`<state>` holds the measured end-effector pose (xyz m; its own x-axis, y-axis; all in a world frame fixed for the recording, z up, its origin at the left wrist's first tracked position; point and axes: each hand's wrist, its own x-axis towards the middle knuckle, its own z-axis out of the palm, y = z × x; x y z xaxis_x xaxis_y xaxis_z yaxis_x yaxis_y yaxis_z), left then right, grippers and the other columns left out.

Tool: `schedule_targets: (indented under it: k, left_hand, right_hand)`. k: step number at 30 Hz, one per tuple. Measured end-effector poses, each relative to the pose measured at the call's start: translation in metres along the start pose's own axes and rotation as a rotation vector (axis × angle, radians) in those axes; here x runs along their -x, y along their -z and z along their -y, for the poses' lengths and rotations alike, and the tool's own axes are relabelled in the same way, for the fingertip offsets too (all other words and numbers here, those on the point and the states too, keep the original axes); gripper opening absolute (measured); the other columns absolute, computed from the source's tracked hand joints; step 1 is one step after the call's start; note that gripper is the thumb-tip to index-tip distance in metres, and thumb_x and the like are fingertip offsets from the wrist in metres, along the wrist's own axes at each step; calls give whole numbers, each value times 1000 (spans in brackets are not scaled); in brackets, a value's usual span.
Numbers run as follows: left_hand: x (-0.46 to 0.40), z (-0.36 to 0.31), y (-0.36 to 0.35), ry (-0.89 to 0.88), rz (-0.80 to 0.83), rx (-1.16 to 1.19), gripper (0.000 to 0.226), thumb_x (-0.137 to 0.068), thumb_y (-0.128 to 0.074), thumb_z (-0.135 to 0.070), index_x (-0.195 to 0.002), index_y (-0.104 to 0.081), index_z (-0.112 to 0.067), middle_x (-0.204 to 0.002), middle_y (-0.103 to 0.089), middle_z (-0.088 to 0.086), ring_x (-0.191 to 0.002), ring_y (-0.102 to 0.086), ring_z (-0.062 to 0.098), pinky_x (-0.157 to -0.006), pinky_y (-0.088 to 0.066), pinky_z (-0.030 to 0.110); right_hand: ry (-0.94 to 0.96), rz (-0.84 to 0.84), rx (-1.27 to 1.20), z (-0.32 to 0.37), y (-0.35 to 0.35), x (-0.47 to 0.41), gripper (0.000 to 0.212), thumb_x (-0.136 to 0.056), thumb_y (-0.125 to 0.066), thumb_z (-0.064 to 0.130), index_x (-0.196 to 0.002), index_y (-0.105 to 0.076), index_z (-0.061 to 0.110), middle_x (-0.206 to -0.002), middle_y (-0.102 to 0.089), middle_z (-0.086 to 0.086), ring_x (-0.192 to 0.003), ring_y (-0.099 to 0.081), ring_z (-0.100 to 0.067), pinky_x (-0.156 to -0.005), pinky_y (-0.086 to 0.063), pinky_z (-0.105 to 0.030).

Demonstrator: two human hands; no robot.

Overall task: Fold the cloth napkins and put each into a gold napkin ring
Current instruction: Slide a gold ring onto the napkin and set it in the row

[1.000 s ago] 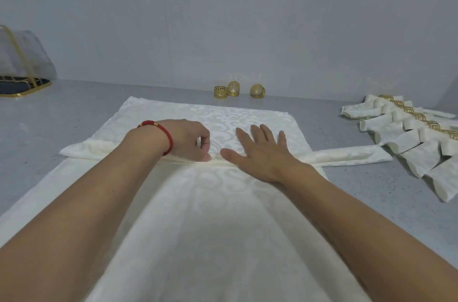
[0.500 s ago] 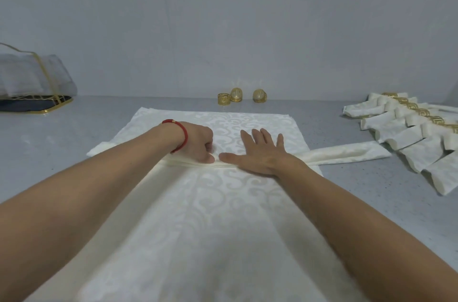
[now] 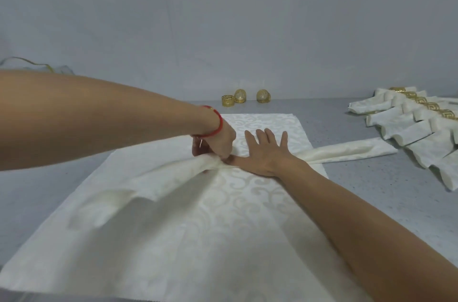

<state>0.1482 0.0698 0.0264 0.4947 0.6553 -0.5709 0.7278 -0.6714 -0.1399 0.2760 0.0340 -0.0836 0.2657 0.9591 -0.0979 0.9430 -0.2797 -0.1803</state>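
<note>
Grey speckled surface (image 3: 359, 192), spread with a cream patterned cloth (image 3: 223, 227). Across it, at centre, the folded napkin strip (image 3: 347, 150). Left hand (image 3: 218, 143) (red bracelet at the wrist) pinching and lifting the strip's left half. Right hand (image 3: 267, 153) flat, fingers straight, pressing its middle. Three gold rings (image 3: 239, 96) at 12 o'clock; finished ringed napkins (image 3: 421, 128) at 2 o'clock.

Soft even light, faint shadows, wide-angle bending, slight motion blur.
</note>
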Motion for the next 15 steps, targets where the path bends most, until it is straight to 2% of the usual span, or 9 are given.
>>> schedule_targets:
  k: [2, 4, 6, 8, 11, 13, 15]
  left_hand:
    - [-4, 14, 7, -47, 124, 176, 23, -93, -46, -6, -102, -67, -3, -84, -71, 14, -74, -67, 28, -73, -57, 36]
    - [-6, 29, 7, -133, 147, 230, 27, -90, -47, 4, -104, -69, -5, -81, -67, 15, -80, -66, 29, -76, -56, 37]
    - [-8, 42, 4, -221, 142, 240, 31, -88, -57, 6, -112, -69, -9, -82, -72, 11, -82, -69, 24, -80, -56, 36]
    - [-15, 54, 1, -282, 123, 305, 29, -90, -66, -3, -119, -64, -10, -85, -76, 5, -87, -71, 24, -82, -55, 36]
    - [-25, 64, -6, -364, 86, 377, 20, -94, -68, -21, -110, -67, -9, -93, -77, 5, -94, -71, 25, -80, -54, 33]
    - [-30, 66, -10, -416, 47, 425, 17, -93, -70, -26, -100, -71, -10, -88, -74, 7, -82, -68, 18, -79, -55, 34]
    - [-34, 66, -14, -436, 12, 453, 16, -92, -71, -29, -93, -73, -13, -79, -68, 5, -74, -62, 14, -78, -55, 35]
  right_hand:
    - [-5, 9, -11, 1, 1, 0, 131, -63, -21, 106, -163, 6, 25, -172, 9, -7, -156, 19, -25, -117, 19, -65]
    - [-3, 28, -7, 3, 2, 0, 132, -63, -19, 106, -163, 5, 25, -171, 9, -8, -156, 20, -25, -117, 19, -66]
    - [0, 33, -4, 2, 3, 1, 128, -66, -18, 104, -163, 5, 24, -171, 10, -8, -156, 21, -25, -117, 19, -65]
    - [8, 37, 5, 0, 3, -1, 117, -76, -19, 97, -163, 5, 24, -171, 11, -9, -156, 21, -25, -118, 18, -65]
    - [26, 89, 14, -3, 4, -13, 88, -97, -29, 73, -163, -1, 21, -171, 10, -10, -156, 18, -26, -120, 12, -64]
    - [28, 88, -84, -5, 9, -20, 72, -101, -34, 64, -159, -21, 24, -170, -9, -6, -158, 5, -26, -122, 5, -62]
    - [49, 71, -279, -13, 18, -19, 60, -99, -41, 63, -144, -45, 25, -152, -38, 4, -152, -20, -22, -122, -6, -56]
